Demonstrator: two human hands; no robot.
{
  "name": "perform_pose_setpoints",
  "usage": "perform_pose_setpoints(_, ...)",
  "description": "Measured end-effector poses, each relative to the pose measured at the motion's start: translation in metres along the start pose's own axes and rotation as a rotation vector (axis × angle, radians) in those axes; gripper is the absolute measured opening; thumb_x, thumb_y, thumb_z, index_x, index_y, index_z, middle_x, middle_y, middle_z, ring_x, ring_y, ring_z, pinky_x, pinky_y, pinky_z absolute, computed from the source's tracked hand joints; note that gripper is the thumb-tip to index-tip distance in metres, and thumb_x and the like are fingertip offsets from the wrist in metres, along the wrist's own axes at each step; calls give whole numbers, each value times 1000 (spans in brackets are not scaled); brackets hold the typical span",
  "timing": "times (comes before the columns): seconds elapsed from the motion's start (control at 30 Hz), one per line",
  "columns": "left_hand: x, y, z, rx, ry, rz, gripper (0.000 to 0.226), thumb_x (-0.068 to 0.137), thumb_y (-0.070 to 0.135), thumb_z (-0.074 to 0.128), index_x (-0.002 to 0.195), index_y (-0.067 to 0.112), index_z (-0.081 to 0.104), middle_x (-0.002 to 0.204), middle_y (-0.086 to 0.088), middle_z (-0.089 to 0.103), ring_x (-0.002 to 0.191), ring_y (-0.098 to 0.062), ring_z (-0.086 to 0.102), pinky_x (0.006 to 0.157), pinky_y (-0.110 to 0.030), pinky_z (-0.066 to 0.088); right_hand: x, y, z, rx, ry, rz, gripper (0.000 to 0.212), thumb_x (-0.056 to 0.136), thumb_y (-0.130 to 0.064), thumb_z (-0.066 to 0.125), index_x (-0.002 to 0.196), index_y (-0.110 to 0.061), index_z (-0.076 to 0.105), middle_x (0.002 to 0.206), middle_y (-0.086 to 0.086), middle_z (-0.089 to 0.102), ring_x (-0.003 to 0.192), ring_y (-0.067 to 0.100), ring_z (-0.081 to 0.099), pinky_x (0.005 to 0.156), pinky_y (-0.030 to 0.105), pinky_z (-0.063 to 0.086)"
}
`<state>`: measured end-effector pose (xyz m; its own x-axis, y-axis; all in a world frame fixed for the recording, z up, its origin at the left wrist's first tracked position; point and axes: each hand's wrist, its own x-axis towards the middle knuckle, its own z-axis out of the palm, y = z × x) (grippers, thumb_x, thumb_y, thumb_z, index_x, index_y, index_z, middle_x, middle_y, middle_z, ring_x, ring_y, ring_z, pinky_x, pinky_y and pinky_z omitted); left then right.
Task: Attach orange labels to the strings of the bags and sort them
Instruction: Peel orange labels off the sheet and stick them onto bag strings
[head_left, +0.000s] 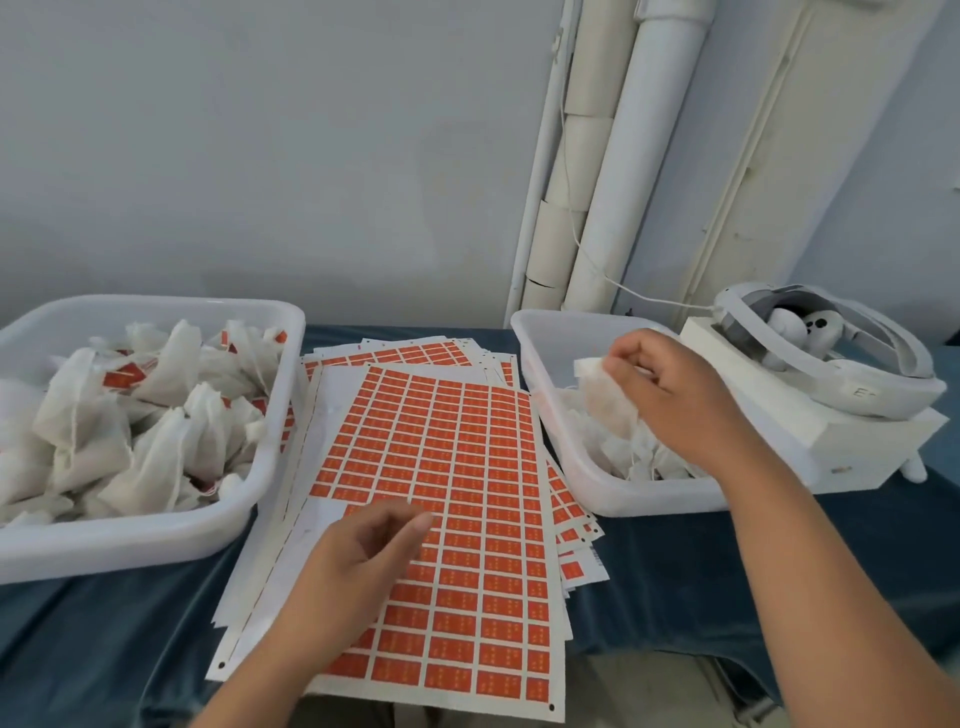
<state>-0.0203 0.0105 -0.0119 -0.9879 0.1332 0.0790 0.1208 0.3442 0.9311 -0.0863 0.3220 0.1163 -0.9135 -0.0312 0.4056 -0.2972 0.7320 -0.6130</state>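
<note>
A sheet of orange labels (457, 499) lies on top of a stack of such sheets in the middle of the table. My left hand (358, 561) hovers over its lower left part, fingers loosely curled, holding nothing that I can see. My right hand (675, 395) is inside the right white tub (550, 395) and grips a white mesh bag (608, 405), lifting it above the other unlabelled bags (644, 462) there. The left white tub (156, 535) is heaped with bags that carry orange labels (124, 376).
A white headset (831, 358) rests on a white box (852, 447) at the right, its cable running up the wall. White pipes (623, 156) stand behind the right tub. The table has a dark blue cloth (665, 571); its front edge is near me.
</note>
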Motion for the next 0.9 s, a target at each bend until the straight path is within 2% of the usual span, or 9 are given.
perform_pose_setpoints(0.07, 8, 15, 4, 38, 25, 75, 31, 87, 71, 55, 108, 51, 67, 104, 29, 72, 100, 1, 71, 80, -22, 62, -5, -22, 20, 26, -69, -2, 4, 104, -42, 58, 100, -43, 61, 95, -24, 67, 88, -5, 64, 70, 15, 44)
perform_pose_setpoints(0.17, 18, 40, 6, 32, 34, 162, 64, 79, 78, 64, 136, 58, 45, 126, 39, 58, 113, 9, 62, 83, -13, 59, -17, -46, 52, 94, -198, -19, 4, 102, -47, 58, 101, -47, 62, 97, -34, 66, 93, -13, 62, 63, 11, 50)
perform_pose_setpoints(0.27, 25, 51, 3, -78, -70, 227, 76, 79, 67, 73, 147, 49, 44, 135, 30, 60, 115, 0, 67, 86, -21, 61, -35, -56, 78, 172, -285, -37, 5, 102, -47, 60, 100, -51, 64, 100, -32, 67, 92, -9, 65, 63, 5, 50)
perform_pose_setpoints(0.37, 24, 47, -2, -63, -20, 249, 43, 85, 59, 69, 126, 47, 67, 112, 26, 72, 91, -9, 71, 73, -23, 62, -53, -57, 97, 259, -306, 7, 8, 101, -48, 62, 100, -55, 64, 97, -26, 71, 89, -5, 69, 61, 6, 51)
perform_pose_setpoints(0.5, 19, 29, -1, -7, 191, 227, 8, 97, 40, 69, 99, 42, 76, 91, 28, 73, 86, 1, 69, 65, -10, 54, -72, -51, 109, 452, -306, 134, 12, 101, -47, 63, 106, -58, 65, 96, -17, 76, 83, 9, 76, 69, 20, 61)
perform_pose_setpoints(0.6, 18, 22, -1, -19, 323, 125, 21, 93, 54, 60, 89, 38, 73, 89, 28, 71, 87, 3, 66, 65, -14, 54, -82, -45, 115, 499, -268, 210, 14, 100, -42, 67, 106, -55, 68, 95, -16, 78, 86, 9, 78, 73, 24, 64)
perform_pose_setpoints(0.7, 19, 17, -5, -54, 394, 108, 31, 91, 61, 58, 83, 34, 70, 83, 23, 70, 81, -1, 67, 62, -17, 51, -87, -44, 121, 493, -230, 230, 16, 100, -40, 67, 100, -56, 70, 90, -15, 78, 83, 9, 77, 66, 18, 61)
perform_pose_setpoints(0.83, 19, 8, -2, 57, 426, 159, 35, 87, 69, 53, 75, 38, 62, 80, 28, 66, 80, 1, 65, 56, -9, 46, -93, -45, 135, 446, -258, 262, 18, 93, -68, 55, 105, -59, 64, 93, -22, 75, 86, 0, 74, 68, 20, 60)
perform_pose_setpoints(0.9, 18, 0, 0, 97, 437, 173, 35, 89, 69, 54, 70, 40, 58, 75, 31, 64, 77, 1, 63, 56, -7, 45, -95, -44, 142, 390, -286, 256, 10, 94, -68, 56, 101, -64, 62, 90, -25, 74, 84, -5, 72, 68, 16, 56)
